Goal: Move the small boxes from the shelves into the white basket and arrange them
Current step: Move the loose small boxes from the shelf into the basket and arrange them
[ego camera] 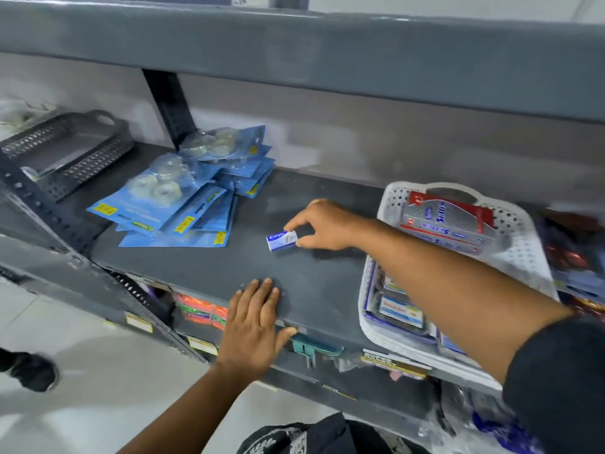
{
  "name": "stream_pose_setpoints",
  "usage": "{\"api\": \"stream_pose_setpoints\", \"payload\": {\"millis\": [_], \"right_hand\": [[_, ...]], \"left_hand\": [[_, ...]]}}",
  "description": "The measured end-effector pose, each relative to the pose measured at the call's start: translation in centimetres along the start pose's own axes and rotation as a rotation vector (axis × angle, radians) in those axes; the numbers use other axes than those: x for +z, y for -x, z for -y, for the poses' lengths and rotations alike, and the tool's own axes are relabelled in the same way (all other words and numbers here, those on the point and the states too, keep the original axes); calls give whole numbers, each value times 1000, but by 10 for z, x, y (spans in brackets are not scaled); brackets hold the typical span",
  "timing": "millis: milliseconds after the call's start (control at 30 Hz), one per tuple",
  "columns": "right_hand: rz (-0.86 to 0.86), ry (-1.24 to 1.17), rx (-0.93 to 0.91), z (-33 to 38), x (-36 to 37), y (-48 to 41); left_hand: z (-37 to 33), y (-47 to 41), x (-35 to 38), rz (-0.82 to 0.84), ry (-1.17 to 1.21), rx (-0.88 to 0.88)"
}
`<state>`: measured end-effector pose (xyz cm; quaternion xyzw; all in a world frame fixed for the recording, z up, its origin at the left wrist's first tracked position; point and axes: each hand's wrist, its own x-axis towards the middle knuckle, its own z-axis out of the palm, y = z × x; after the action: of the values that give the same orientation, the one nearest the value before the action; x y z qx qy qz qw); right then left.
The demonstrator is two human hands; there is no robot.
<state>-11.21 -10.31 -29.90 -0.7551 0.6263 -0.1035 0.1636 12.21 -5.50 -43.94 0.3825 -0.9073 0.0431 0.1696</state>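
A small blue and white box [281, 240] lies on the dark grey shelf [229, 267], pinched between the thumb and fingers of my right hand [322, 229]. My left hand [253, 326] rests flat on the shelf's front edge, fingers spread, holding nothing. The white perforated basket [523, 250] stands on the shelf at the right, under my right forearm. It holds several small boxes in its near part and a larger grey and red pack [448, 221] at its far end.
A pile of blue blister packs of tape rolls [183, 194] lies left of the box. A dark perforated basket [72, 149] stands at the far left. Another shelf [294, 50] runs overhead. Goods hang below the shelf. Someone's black shoe [32, 371] is on the floor.
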Motion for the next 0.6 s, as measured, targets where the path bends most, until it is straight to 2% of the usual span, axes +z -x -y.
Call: {"api": "stream_pose_setpoints", "payload": {"millis": [133,300,467,600], "right_hand": [[-137,-70,108,-20,-30,65],[-196,-85,314,-57,-59,169],[-111,41,467,-82,-66,268],[41,103,547,-86,-62,317]], "left_hand": [[-3,3,-2,20,4,-9],[-5,3,-6,60,23,-35],[-6,4,-10,113,24,-56],[-8,3,-14,180,0,-86]]}}
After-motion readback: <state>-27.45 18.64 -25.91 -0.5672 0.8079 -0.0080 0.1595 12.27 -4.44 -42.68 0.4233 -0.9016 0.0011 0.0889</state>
